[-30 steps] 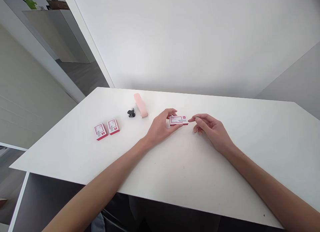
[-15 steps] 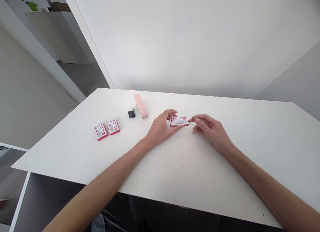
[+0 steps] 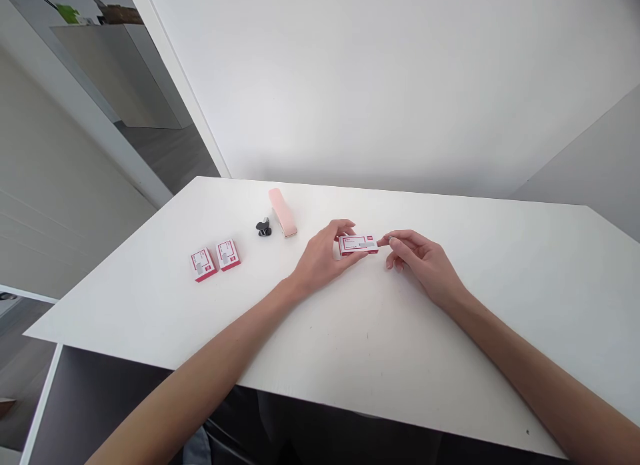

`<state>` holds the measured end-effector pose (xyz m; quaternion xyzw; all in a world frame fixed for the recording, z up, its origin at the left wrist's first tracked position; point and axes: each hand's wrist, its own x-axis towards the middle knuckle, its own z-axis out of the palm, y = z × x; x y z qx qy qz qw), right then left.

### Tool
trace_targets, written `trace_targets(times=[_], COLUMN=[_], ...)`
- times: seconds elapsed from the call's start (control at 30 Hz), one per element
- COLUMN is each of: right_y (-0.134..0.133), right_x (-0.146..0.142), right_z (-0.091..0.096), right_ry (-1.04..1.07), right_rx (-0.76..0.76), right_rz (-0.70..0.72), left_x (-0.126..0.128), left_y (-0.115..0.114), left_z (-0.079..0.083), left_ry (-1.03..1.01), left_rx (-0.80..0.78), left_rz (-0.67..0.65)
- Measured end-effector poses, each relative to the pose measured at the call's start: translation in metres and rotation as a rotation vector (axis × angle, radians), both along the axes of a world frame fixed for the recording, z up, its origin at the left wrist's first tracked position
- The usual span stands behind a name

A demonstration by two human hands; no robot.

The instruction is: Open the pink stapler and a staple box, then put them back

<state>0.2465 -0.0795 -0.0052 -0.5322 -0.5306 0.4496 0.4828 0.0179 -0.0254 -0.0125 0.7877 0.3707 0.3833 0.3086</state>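
A small white-and-red staple box (image 3: 356,244) is gripped at its left end by my left hand (image 3: 325,255), with the thumb along its near side and the fingers behind. My right hand (image 3: 417,258) is at the box's right end, its index fingertip touching or almost touching that end. Its thumb and index finger are pinched together; a small greyish spot shows there, too small to name. Two more staple boxes, a left one (image 3: 203,263) and a right one (image 3: 228,254), lie side by side on the table to the left.
A pink stapler (image 3: 283,213) lies behind my left hand on the white table (image 3: 320,358). Left of it is a small black staple remover (image 3: 263,227). A white wall (image 3: 375,85) rises behind the table's far edge. An open doorway shows at the upper left.
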Motion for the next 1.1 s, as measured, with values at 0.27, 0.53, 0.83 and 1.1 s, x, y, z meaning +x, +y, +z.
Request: trace_targets(times=[0.27, 0.53, 0.83, 1.1], right_y=[0.0002, -0.0001, -0.0015, -0.0021], right_x=[0.0, 0.0006, 0.0016, -0.0003], right_z=[-0.0001, -0.0005, -0.0002, 0.0018], right_ry=[0.002, 0.024, 0.009, -0.02], right_rx=[0.007, -0.011, -0.024, -0.025], right_rz=[0.015, 0.023, 0.062, 0.049], left_x=[-0.0003, -0.0012, -0.0014, -0.0018], left_y=[0.0013, 0.0023, 0.0018, 0.0033], left_z=[-0.0016, -0.0023, -0.0031, -0.0039], left_ry=[0.017, 0.026, 0.007, 0.016], left_rx=[0.014, 0.034, 0.024, 0.013], left_rz=[-0.012, -0.029, -0.057, -0.081])
